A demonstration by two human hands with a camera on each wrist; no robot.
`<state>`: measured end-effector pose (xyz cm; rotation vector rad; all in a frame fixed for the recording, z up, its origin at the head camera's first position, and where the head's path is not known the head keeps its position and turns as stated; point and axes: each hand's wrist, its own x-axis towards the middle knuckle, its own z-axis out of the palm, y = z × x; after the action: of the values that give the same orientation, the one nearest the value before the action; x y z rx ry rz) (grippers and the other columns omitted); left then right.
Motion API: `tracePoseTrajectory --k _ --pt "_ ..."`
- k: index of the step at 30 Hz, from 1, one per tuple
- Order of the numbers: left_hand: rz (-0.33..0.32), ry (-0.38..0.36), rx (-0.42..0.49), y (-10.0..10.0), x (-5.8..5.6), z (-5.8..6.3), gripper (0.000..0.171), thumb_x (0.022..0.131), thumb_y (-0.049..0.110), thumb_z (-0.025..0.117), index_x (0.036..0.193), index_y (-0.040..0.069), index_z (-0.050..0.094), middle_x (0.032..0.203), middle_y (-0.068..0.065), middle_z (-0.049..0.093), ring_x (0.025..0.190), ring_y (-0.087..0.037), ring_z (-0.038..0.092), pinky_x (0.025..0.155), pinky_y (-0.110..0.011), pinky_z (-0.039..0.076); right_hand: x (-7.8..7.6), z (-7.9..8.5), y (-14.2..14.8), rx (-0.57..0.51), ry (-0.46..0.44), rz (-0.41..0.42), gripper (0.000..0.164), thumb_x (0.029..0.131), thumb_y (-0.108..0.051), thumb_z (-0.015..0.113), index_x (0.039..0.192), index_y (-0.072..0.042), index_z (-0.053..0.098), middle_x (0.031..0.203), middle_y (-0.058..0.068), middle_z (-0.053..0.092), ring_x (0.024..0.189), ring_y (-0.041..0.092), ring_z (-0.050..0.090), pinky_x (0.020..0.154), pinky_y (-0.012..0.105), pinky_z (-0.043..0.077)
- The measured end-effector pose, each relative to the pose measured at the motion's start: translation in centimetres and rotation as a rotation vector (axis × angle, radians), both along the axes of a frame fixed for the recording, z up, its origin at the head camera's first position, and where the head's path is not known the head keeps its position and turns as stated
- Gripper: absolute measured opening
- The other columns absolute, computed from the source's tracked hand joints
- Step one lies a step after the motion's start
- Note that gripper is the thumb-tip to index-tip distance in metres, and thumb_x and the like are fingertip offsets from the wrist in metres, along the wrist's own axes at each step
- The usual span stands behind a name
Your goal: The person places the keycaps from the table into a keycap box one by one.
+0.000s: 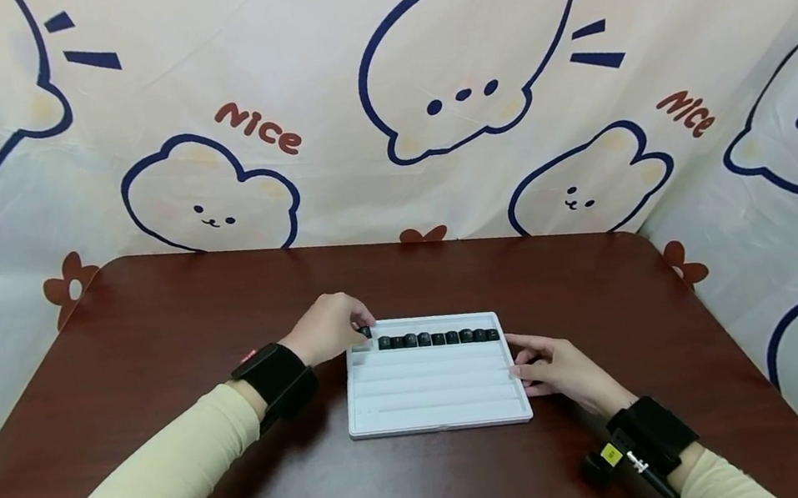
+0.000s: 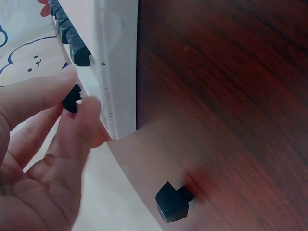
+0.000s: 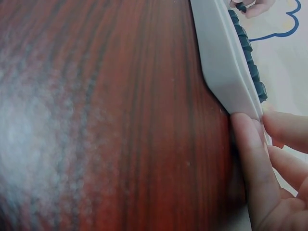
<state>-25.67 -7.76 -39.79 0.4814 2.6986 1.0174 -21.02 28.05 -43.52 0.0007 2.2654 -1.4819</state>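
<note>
A white tray (image 1: 437,395) with stepped rows lies on the table. Along its back row stand several black keycaps (image 1: 423,339), leaving a gap at the left end. My left hand (image 1: 328,330) is at the tray's back left corner, pinching a small black keycap (image 2: 72,99) between thumb and fingers. That keycap is just above the row's left end. At the tray's right side, my right hand (image 1: 562,369) grips the edge, its fingers (image 3: 250,132) spread over the side wall and rim.
Brown wooden table (image 1: 249,487) under the tray, bounded by a printed cloth (image 1: 338,190) at the back and sides. In the left wrist view a black block with a stub (image 2: 173,202) shows beyond the tray's corner. Both wrists carry black bands.
</note>
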Motion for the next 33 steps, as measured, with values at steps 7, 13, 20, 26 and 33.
tracePoseTrajectory --k 7,13,20,26,33 --pt "-0.015 -0.014 -0.042 0.3 0.1 -0.1 0.017 0.082 -0.001 0.084 0.098 0.006 0.080 0.094 -0.005 0.072 0.089 -0.021 0.061 0.085 -0.034 0.056 0.0 -0.1 -0.1 0.012 -0.008 -0.028 0.063 0.096 -0.001 0.069 0.153 0.004 0.042 0.105 0.014 0.056 0.081 0.020 0.062 0.074 0.034 0.060" --pt "-0.015 -0.019 -0.058 0.7 0.2 -0.1 0.019 0.081 -0.003 0.085 0.096 0.006 0.080 0.093 -0.005 0.071 0.089 -0.022 0.061 0.086 -0.034 0.056 0.0 -0.1 -0.1 0.026 0.005 -0.019 0.065 0.096 0.000 0.070 0.153 0.005 0.040 0.105 0.012 0.055 0.080 0.019 0.060 0.073 0.034 0.061" --pt "-0.004 -0.013 -0.074 1.1 0.3 -0.3 0.019 0.080 -0.004 0.085 0.095 0.006 0.081 0.092 -0.005 0.071 0.088 -0.022 0.061 0.086 -0.036 0.057 0.0 0.1 -0.2 0.039 0.005 -0.017 0.065 0.096 0.000 0.070 0.154 0.005 0.039 0.106 0.012 0.056 0.078 0.018 0.060 0.072 0.032 0.060" --pt "-0.009 0.013 -0.097 1.5 0.3 -0.4 0.017 0.080 -0.003 0.085 0.092 0.007 0.078 0.090 -0.004 0.068 0.086 -0.021 0.060 0.083 -0.036 0.056 -0.1 0.1 -0.1 0.034 0.006 -0.015 0.066 0.096 -0.002 0.070 0.154 0.005 0.039 0.106 0.013 0.056 0.078 0.019 0.061 0.072 0.033 0.061" --pt "-0.013 0.023 -0.104 1.6 0.4 -0.5 0.020 0.080 -0.003 0.085 0.092 0.009 0.075 0.087 -0.002 0.065 0.084 -0.020 0.059 0.081 -0.034 0.055 -0.1 0.0 -0.2 0.026 -0.008 -0.027 0.063 0.096 -0.001 0.069 0.153 0.004 0.042 0.106 0.014 0.055 0.080 0.018 0.063 0.073 0.033 0.060"
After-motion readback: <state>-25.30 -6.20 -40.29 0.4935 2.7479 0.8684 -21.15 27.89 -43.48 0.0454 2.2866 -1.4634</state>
